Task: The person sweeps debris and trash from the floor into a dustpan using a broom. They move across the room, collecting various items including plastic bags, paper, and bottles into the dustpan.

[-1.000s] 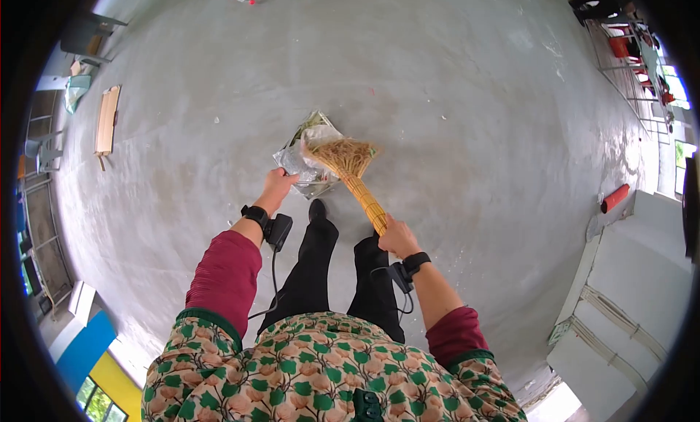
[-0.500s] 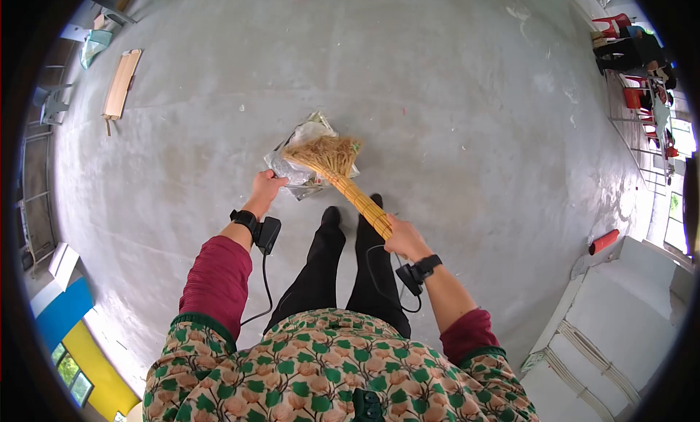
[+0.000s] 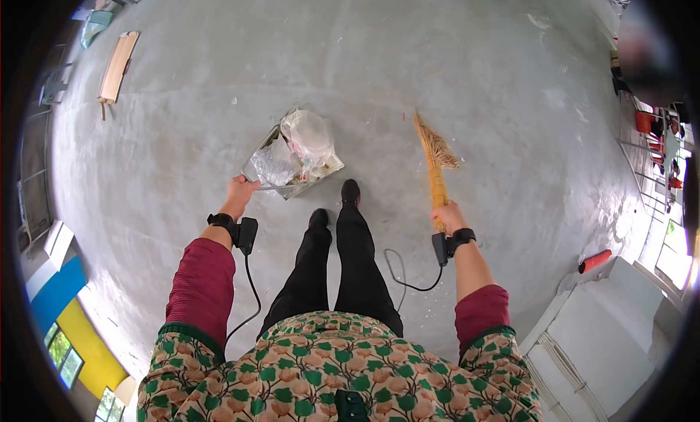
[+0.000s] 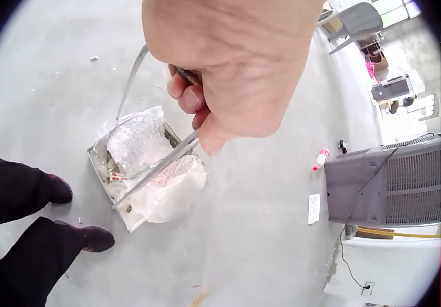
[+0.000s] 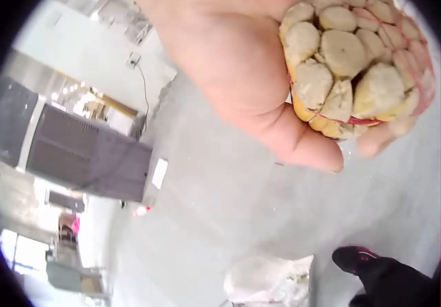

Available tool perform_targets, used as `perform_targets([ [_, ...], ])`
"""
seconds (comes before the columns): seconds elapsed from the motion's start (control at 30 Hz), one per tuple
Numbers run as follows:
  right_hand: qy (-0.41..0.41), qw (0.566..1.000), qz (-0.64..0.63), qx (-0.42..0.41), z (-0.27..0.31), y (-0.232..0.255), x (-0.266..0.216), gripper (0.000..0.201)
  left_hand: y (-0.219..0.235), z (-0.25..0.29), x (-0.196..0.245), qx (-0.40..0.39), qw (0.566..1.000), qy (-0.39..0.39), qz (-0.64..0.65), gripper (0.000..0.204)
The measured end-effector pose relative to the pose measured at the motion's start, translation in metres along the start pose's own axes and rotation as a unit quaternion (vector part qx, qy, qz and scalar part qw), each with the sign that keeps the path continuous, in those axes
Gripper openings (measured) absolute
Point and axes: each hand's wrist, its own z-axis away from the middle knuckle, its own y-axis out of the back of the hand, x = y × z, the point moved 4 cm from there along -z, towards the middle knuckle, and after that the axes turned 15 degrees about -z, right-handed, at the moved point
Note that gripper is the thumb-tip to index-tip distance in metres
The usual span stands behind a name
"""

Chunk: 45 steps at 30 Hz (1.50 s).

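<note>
My left hand [image 3: 239, 196] grips the thin metal handle [image 4: 162, 164] of a dustpan [image 3: 334, 167]. The dustpan is on or close over the floor, left of my feet. Inside it lie crumpled clear plastic [image 3: 275, 165] and a white plastic bag [image 3: 309, 138] that bulges past the rim. Off to the right, my right hand [image 3: 450, 216] holds a straw broom [image 3: 435, 176] by its bound handle, its bristles pointing forward. The right wrist view shows the handle's butt end [image 5: 344, 52], with fingers and thumb wrapped round it.
A flat cardboard piece [image 3: 119, 66] lies at the far left. On the right are a red roll [image 3: 595, 261] and a white cabinet-like block [image 3: 605, 327]. A bottle [image 4: 321, 158] and white sheet [image 4: 314, 209] lie by a grey machine [image 4: 382, 186].
The broom has swung off the dustpan's contents to the right, away from the dustpan. My left hand and the dustpan have shifted slightly left in view. My feet have stepped.
</note>
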Motion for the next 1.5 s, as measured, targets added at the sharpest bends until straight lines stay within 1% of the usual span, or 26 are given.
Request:
perform_targets([
  [0.07, 0.049, 0.989, 0.142, 0.006, -0.008, -0.023, 0.013, 0.043, 0.005, 0.006, 0.005, -0.018, 0.997, 0.017, -0.067, 0.016],
  [0.13, 0.09, 0.971, 0.22, -0.025, 0.034, -0.056, 0.014, 0.035, 0.004, 0.011, 0.007, -0.006, 0.999, 0.013, -0.043, 0.017],
  [0.2, 0.113, 0.959, 0.232, -0.117, 0.046, -0.074, 0.034, 0.044, 0.006, 0.014, 0.004, 0.011, 1.0, 0.007, -0.018, 0.017],
  [0.27, 0.041, 0.957, 0.208, -0.199, 0.058, -0.074, 0.043, 0.055, 0.006, 0.009, -0.001, 0.002, 0.992, 0.028, -0.123, 0.018],
  [0.3, 0.045, 0.955, 0.226, -0.185, 0.081, -0.071, 0.023, 0.062, 0.007, 0.009, -0.003, 0.006, 0.992, 0.034, -0.12, 0.018],
  [0.33, 0.045, 0.953, 0.231, -0.189, 0.093, -0.066, 0.011, 0.062, 0.005, 0.01, -0.003, 0.004, 0.993, 0.035, -0.116, 0.019],
  [0.37, 0.043, 0.949, 0.268, -0.157, 0.097, -0.056, 0.0, 0.061, 0.005, 0.01, -0.004, 0.002, 0.993, 0.035, -0.112, 0.021],
  [0.4, 0.042, 0.943, 0.305, -0.125, 0.099, -0.046, -0.01, 0.061, 0.003, 0.007, -0.008, 0.004, 0.993, 0.04, -0.108, 0.021],
  [0.43, 0.043, 0.941, 0.311, -0.128, 0.097, -0.041, -0.019, 0.061, 0.001, 0.004, -0.009, 0.004, 0.995, 0.022, -0.102, 0.021],
  [0.5, 0.048, 0.95, 0.304, -0.055, 0.087, -0.035, -0.042, 0.068, 0.002, 0.007, -0.006, 0.008, 0.996, 0.007, -0.092, 0.021],
  [0.53, 0.051, 0.949, 0.307, -0.056, 0.077, -0.039, -0.048, 0.068, 0.004, 0.01, 0.0, 0.016, 0.991, 0.008, -0.129, 0.022],
  [0.6, 0.162, 0.929, 0.319, -0.094, 0.058, -0.058, -0.067, 0.07, 0.005, 0.011, 0.007, 0.028, 0.986, 0.009, -0.163, 0.024],
  [0.73, 0.154, 0.911, 0.371, -0.095, 0.065, -0.124, -0.068, 0.065, -0.001, 0.002, -0.002, 0.013, 0.987, 0.002, -0.16, 0.028],
  [0.8, 0.195, 0.818, 0.521, -0.146, 0.079, -0.159, -0.058, 0.061, -0.004, 0.0, -0.003, 0.014, 0.986, -0.01, -0.169, 0.029],
  [0.87, 0.2, 0.767, 0.585, -0.169, 0.089, -0.184, -0.046, 0.061, -0.007, -0.001, 0.0, 0.002, 0.98, -0.019, -0.196, 0.031],
  [0.93, 0.199, 0.77, 0.586, -0.152, 0.098, -0.192, -0.051, 0.059, -0.012, -0.001, -0.002, 0.003, 0.984, -0.045, -0.171, 0.031],
  [1.0, 0.23, 0.763, 0.584, -0.154, 0.103, -0.192, -0.053, 0.055, -0.013, -0.002, -0.009, 0.008, 0.981, -0.043, -0.189, 0.03],
  [1.07, 0.27, 0.752, 0.584, -0.143, 0.116, -0.19, -0.055, 0.052, -0.003, 0.003, -0.029, 0.0, 0.995, -0.038, -0.096, 0.028],
  [1.13, 0.244, 0.762, 0.587, -0.127, 0.128, -0.19, -0.056, 0.066, 0.012, 0.003, -0.053, 0.012, 0.999, -0.037, 0.026, 0.018],
  [1.2, 0.26, 0.757, 0.586, -0.125, 0.136, -0.195, -0.059, 0.07, 0.045, 0.019, -0.057, 0.028, 0.99, -0.021, 0.14, 0.009],
  [1.23, 0.258, 0.763, 0.577, -0.135, 0.143, -0.2, -0.061, 0.073, 0.06, 0.024, -0.062, 0.048, 0.987, -0.021, 0.151, 0.009],
  [1.27, 0.254, 0.769, 0.568, -0.144, 0.153, -0.205, -0.066, 0.076, 0.071, 0.028, -0.069, 0.043, 0.982, 0.01, 0.184, 0.01],
  [1.3, 0.27, 0.758, 0.575, -0.148, 0.16, -0.211, -0.069, 0.076, 0.085, 0.039, -0.067, 0.035, 0.975, 0.039, 0.217, 0.011],
  [1.33, 0.257, 0.756, 0.585, -0.142, 0.163, -0.214, -0.071, 0.077, 0.098, 0.053, -0.063, 0.047, 0.965, 0.039, 0.254, 0.011],
  [1.4, 0.262, 0.744, 0.6, -0.135, 0.172, -0.227, -0.083, 0.078, 0.092, 0.037, -0.097, 0.089, 0.945, 0.017, 0.315, 0.011],
  [1.5, 0.231, 0.761, 0.584, -0.162, 0.182, -0.251, -0.093, 0.076, 0.103, 0.038, -0.132, 0.119, 0.939, 0.057, 0.318, 0.014],
])
